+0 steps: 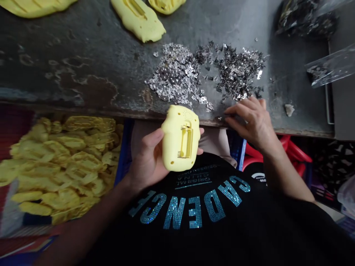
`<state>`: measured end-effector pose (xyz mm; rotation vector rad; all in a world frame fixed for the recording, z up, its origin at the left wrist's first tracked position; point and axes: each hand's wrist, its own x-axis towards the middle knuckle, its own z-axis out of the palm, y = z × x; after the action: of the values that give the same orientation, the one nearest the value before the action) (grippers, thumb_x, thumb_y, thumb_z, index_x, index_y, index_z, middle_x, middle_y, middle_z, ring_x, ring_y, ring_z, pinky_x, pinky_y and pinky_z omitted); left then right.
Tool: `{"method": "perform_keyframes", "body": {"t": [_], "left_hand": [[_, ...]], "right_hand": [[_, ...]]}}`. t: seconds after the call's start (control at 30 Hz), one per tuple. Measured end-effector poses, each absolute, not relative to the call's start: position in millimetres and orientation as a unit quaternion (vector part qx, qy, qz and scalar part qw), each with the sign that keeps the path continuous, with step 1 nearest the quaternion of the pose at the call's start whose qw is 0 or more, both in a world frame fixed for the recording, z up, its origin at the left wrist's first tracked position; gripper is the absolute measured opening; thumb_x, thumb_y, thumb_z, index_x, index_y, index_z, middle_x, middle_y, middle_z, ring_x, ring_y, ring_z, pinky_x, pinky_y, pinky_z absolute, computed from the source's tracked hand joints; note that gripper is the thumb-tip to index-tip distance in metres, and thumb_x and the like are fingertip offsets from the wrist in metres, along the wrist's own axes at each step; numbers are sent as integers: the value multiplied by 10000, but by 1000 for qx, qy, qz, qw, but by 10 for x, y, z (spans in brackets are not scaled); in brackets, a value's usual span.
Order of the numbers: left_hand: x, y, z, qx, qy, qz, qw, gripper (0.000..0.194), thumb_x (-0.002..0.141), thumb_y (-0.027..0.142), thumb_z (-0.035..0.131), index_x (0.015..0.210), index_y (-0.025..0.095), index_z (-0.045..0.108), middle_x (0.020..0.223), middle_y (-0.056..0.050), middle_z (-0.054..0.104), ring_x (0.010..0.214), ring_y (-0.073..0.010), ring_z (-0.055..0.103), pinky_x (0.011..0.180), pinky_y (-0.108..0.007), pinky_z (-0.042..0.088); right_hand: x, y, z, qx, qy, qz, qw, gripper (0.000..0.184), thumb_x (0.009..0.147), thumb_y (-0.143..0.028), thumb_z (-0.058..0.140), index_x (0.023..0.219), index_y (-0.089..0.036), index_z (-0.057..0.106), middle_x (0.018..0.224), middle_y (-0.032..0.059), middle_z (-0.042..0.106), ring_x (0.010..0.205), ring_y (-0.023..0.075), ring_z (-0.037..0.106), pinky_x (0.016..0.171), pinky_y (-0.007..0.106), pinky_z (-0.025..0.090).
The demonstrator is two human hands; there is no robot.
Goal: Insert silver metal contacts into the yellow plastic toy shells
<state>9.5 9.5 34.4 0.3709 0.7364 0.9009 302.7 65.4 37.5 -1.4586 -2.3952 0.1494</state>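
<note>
My left hand (148, 157) is wrapped round a yellow plastic shell (172, 140), its slotted battery compartment facing up. Small metal contacts show at both ends of that compartment. At the table's front edge, my right hand (253, 120) has thumb and fingertips close together beside a heap of dark metal clips (240, 70). Whatever may sit between those fingertips is too small to make out. Left of that heap lies a pile of shiny flat metal contacts (177, 75), just beyond the shell.
More yellow shells (140, 20) lie at the table's (41, 74) far side. A bin of yellow parts (69, 162) stands below left. Red parts (294, 155) are below right. Clear bags of metal pieces (307, 22) and a small whitish lump (289, 109) rest on the right.
</note>
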Motion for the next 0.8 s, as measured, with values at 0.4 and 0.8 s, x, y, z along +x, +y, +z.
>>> {"method": "perform_keyframes", "body": {"t": [0.4, 0.8], "left_hand": [[242, 44, 336, 175, 276, 388, 862, 554, 978, 626, 779, 1313, 186, 782, 1058, -85, 877, 915, -315, 850, 672, -354, 684], [240, -106, 350, 229, 292, 395, 840, 526, 1026, 699, 719, 1290, 244, 743, 1059, -36, 837, 1019, -314, 858, 685, -322, 717]], "right_hand": [[2727, 444, 763, -377, -860, 188, 288, 97, 1105, -388, 728, 1074, -301, 755, 978, 3, 827, 870, 246, 740, 905, 478, 509], [2571, 434, 863, -262, -938, 38, 226, 117, 1152, -289, 655, 1085, -207, 704, 986, 47, 764, 908, 224, 690, 817, 415, 582]]}}
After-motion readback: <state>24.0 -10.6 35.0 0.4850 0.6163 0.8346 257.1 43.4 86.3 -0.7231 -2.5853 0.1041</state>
